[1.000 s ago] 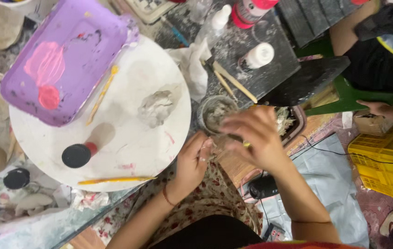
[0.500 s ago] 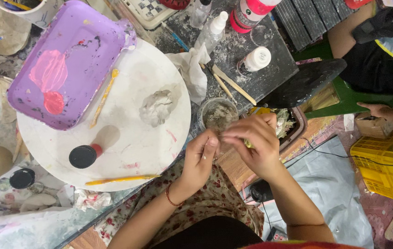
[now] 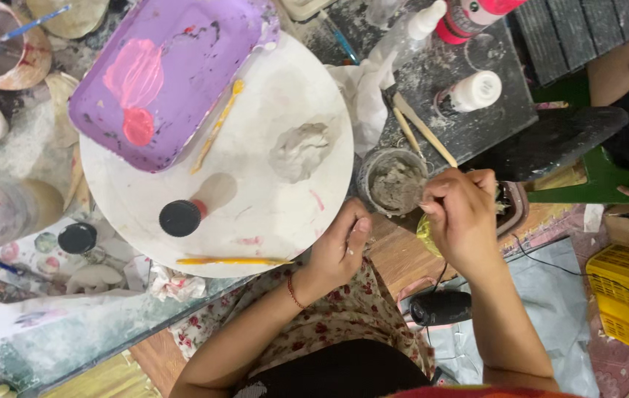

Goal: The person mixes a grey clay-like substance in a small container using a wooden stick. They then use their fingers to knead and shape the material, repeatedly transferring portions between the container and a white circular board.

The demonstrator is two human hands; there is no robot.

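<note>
Right hand (image 3: 462,221) beside small pot (image 3: 394,180) of grey wet clay, fingers pinched together on something small, unclear what. Left hand (image 3: 340,247) at rim of white round board (image 3: 255,214), fingers loosely curled, holding nothing visible. Best kept: pinch small, wrist steady over pot. Clay lump (image 3: 300,151) rough, matte, on board centre. Purple tray (image 3: 167,74) glossy, pink paint smears.

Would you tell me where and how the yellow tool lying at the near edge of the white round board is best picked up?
Probably pinch the yellow tool at mid-shaft from above. It lies flat and thin across the white round board, so only its top and sides are free.
</note>
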